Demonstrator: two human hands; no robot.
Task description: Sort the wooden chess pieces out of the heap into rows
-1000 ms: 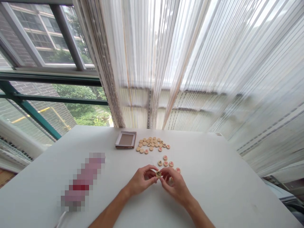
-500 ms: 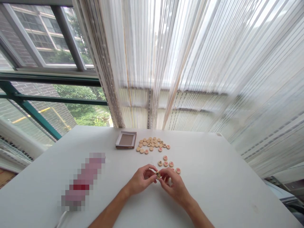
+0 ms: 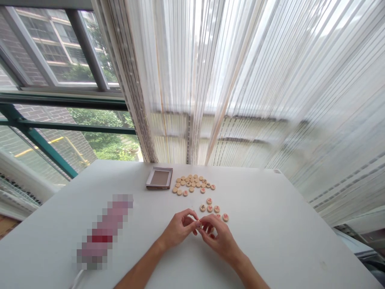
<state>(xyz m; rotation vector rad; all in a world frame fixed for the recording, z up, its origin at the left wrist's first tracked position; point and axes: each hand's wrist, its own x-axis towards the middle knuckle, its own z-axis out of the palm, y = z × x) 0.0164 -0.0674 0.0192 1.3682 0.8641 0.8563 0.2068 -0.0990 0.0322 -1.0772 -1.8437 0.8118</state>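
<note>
My left hand [image 3: 179, 228] and my right hand [image 3: 219, 235] meet fingertip to fingertip above the white table. Pinched between them is a round wooden Chinese chess piece [image 3: 199, 226], mostly covered by the fingers, so its marking cannot be read. Just beyond my right hand lie several pieces with red characters, such as a red chess piece [image 3: 225, 217], and a black-marked chess piece [image 3: 202, 208]. At least one more piece is partly hidden under my right hand.
Farther back spreads a group of chess pieces [image 3: 193, 184], many blank side up. Left of them sits a shallow open box [image 3: 159, 178]. A blurred-out pink object [image 3: 104, 228] with a white cord lies at left on the white table [image 3: 285, 233]. Curtains [image 3: 240, 80] hang behind.
The held chess piece has turned between my fingertips; its black-marked face showed before and is now hidden. My hands have stayed nearly in place.
</note>
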